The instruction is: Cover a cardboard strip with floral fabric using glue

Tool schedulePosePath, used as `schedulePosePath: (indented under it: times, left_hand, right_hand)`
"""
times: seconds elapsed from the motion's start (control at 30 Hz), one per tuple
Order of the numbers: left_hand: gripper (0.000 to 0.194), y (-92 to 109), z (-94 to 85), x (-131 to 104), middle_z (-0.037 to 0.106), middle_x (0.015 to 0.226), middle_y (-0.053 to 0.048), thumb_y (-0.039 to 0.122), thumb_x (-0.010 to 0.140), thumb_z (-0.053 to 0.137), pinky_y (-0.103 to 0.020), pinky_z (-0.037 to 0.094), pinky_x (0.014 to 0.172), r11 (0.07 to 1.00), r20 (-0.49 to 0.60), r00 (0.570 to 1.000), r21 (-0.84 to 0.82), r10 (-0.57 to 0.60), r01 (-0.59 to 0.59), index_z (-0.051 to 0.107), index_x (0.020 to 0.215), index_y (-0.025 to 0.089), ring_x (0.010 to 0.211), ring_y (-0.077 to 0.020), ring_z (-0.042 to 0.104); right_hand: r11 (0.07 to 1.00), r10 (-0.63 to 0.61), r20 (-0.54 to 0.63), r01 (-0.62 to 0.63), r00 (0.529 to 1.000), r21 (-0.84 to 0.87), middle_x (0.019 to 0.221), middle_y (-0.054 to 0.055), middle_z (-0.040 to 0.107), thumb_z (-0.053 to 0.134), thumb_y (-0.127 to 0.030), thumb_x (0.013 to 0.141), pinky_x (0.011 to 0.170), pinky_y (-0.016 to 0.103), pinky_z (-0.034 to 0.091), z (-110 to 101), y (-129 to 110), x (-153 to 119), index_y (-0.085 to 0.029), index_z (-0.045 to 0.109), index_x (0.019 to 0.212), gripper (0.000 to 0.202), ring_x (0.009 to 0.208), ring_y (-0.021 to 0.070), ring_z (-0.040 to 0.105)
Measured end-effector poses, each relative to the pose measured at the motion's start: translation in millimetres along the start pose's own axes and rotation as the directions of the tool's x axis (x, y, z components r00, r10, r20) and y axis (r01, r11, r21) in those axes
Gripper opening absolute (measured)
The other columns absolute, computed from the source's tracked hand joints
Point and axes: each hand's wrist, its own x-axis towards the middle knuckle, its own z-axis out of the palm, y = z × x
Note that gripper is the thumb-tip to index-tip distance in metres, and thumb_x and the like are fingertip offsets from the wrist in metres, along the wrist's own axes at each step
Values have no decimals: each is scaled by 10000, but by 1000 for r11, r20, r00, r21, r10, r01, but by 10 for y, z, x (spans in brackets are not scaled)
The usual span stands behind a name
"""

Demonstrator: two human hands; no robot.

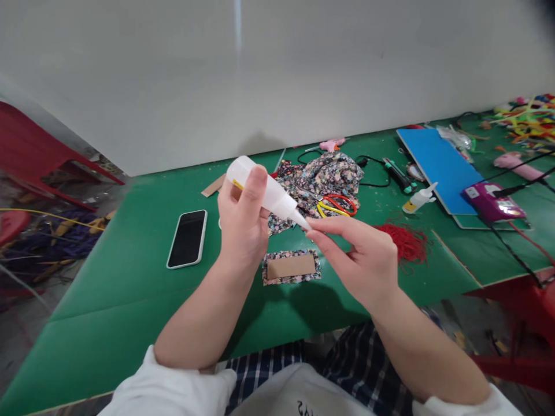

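Bottle [275, 195] in left hand [245, 225], tilted; right fingers [333, 226] on nozzle [299, 219]

Bottle [277, 197] above table [108, 277], phone [187, 239] left of cardboard [291, 267], cloth [333, 176] behind

White bottle [277, 196], translucent, yellow marking [237, 184] partly covered, is gripped tilted in the left hand [245, 222]. Tapered nozzle [300, 219] is directed down and rightward; its tip is pinched between right hand [309, 227] thumb and forefinger.

The hands [245, 228] partly hide the white bottle [276, 197]; the left edge crops a red chair [43, 141].
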Motion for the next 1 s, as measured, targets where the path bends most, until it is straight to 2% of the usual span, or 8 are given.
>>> schedulePosePath:
  times: [0.1, 0.2, 0.33, 0.5, 0.63, 0.73, 0.87, 1.0]
  left_hand:
    - [376, 3, 0, -31, 538, 661, 3, 574, 787, 531, -217, 388, 455, 999, 126, 992, -36, -34, 38, 594, 855, 210, 543, -91, 506]
    - [354, 8, 45, -96, 591, 702, -7, 533, 771, 579, -215, 394, 455, 991, 334, 934, -10, -122, 133, 652, 871, 201, 555, -96, 531]
    - [589, -14, 126, -160, 613, 649, 30, 497, 698, 677, -215, 410, 449, 966, 431, 869, 36, -245, 255, 509, 1223, 287, 514, -109, 546]
    - [480, -45, 157, -170, 667, 710, 2, 507, 818, 528, -229, 501, 539, 944, 448, 834, 83, -322, 320, 507, 1225, 253, 624, -140, 634]
    - [274, 50, 144, -196, 692, 806, -20, 392, 866, 498, -225, 521, 679, 949, 464, 858, 304, -222, 82, 671, 890, 181, 747, -138, 647]
    - [166, 145, 132, -247, 694, 831, -3, 295, 845, 541, -221, 513, 654, 875, 499, 866, 431, -26, -222, 661, 916, 204, 731, -131, 640]
    - [139, 180, 132, -314, 692, 851, -8, 234, 790, 614, -273, 511, 703, 654, 505, 804, 498, 315, -569, 636, 926, 218, 759, -158, 638]
    - [166, 136, 139, -337, 684, 858, -25, 214, 785, 627, -301, 501, 726, 519, 490, 744, 533, 454, -668, 608, 949, 216, 792, -173, 626]
  right_hand:
    - [941, 189, 185, -232, 964, 247, 916, -1, 695, 670, -306, 730, 745, 272, 555, -65, 69, 47, -248, 635, 1020, 297, 850, 143, 655]
    - [826, 283, 208, -348, 936, 443, 991, 0, 670, 593, -391, 785, 729, 288, 553, -60, 175, 79, -297, 597, 1100, 329, 916, 155, 633]
    - [697, 331, 332, -466, 883, 545, 991, -8, 672, 651, -375, 739, 741, 274, 533, 19, 294, 102, -278, 639, 1012, 289, 888, 149, 631]
    - [610, 496, 187, -493, 848, 620, 845, -15, 654, 701, -379, 685, 630, 222, 497, -29, 410, 165, -243, 647, 889, 251, 723, 100, 608]
    - [604, 571, 26, -442, 820, 664, 595, -55, 478, 584, -517, 748, 393, 200, 338, -177, 460, 221, -230, 595, 856, 308, 412, 36, 386]
    - [642, 565, -63, -390, 823, 660, 541, -74, 362, 538, -565, 757, 361, 212, 274, -247, 449, 238, -228, 555, 843, 348, 374, 37, 300]
    - [714, 543, -123, -380, 831, 588, 524, -72, 336, 517, -577, 761, 364, 230, 279, -265, 399, 233, -236, 525, 837, 349, 375, 54, 314]
    - [772, 522, -193, -363, 831, 522, 557, -54, 402, 549, -560, 744, 359, 233, 299, -246, 339, 208, -252, 529, 873, 335, 379, 54, 336]
